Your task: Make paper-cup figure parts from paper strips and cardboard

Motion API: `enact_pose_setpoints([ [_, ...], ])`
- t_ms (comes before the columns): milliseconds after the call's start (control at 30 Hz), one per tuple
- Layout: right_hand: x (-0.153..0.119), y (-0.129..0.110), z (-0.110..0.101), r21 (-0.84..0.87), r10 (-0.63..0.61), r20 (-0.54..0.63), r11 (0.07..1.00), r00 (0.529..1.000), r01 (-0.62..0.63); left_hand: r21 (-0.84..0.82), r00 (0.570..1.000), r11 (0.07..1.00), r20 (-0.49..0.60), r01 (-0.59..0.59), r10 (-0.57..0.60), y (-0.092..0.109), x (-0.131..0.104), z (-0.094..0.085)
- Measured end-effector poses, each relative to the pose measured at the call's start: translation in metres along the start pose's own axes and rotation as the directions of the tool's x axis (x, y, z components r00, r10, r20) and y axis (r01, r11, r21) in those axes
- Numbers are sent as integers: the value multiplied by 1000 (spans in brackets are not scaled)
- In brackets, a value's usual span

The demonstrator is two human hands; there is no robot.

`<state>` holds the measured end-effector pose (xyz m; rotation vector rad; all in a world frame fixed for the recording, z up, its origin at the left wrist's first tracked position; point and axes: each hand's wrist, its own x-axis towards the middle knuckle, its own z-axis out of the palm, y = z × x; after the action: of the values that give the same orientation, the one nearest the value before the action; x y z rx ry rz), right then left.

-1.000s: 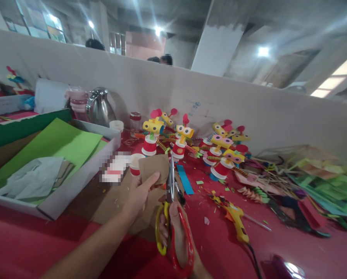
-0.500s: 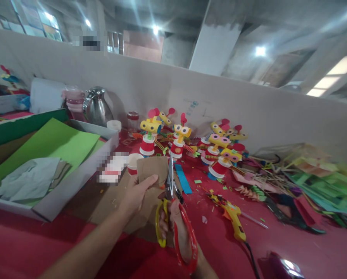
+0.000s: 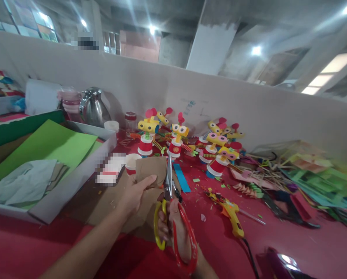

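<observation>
The left grip (image 3: 134, 195) held brown card (image 3: 151, 169); the right grip (image 3: 181, 234) held scissors (image 3: 169, 186), blades at the card's right edge. On the red table (image 3: 216, 248) stood cup figures (image 3: 175, 149); a glue gun (image 3: 233, 220) lay right, a box (image 3: 74, 182) of paper (image 3: 57, 141) left.

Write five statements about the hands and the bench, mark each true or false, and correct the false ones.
1. The right hand holds scissors. True.
2. The left hand is empty. False: it grips a brown piece.
3. A yellow glue gun lies on the red table. True.
4. The white-walled box is closed. False: it is open, with a green sheet inside.
5. A blue strip lies right of the scissor blades in the picture. True.
</observation>
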<state>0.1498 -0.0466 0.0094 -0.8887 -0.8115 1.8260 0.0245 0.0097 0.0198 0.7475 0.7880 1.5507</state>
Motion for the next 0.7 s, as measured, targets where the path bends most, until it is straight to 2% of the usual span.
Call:
enact_pose_setpoints([
  [133,-3,-5,2,-27,3,4,1000,1000,-3,3,1000,1000,10,10,-10,1,2,-2],
  [333,-3,-6,-1,-90,11,36,996,999,-7,-13,997,997,-11,78,-78,6,5,-5],
  [533,-5,-7,0,-102,11,30,995,999,-8,12,995,996,-50,88,-87,12,5,-4],
  [700,-5,-6,-3,-112,3,45,994,999,2,41,997,996,11,79,-79,11,9,-11],
])
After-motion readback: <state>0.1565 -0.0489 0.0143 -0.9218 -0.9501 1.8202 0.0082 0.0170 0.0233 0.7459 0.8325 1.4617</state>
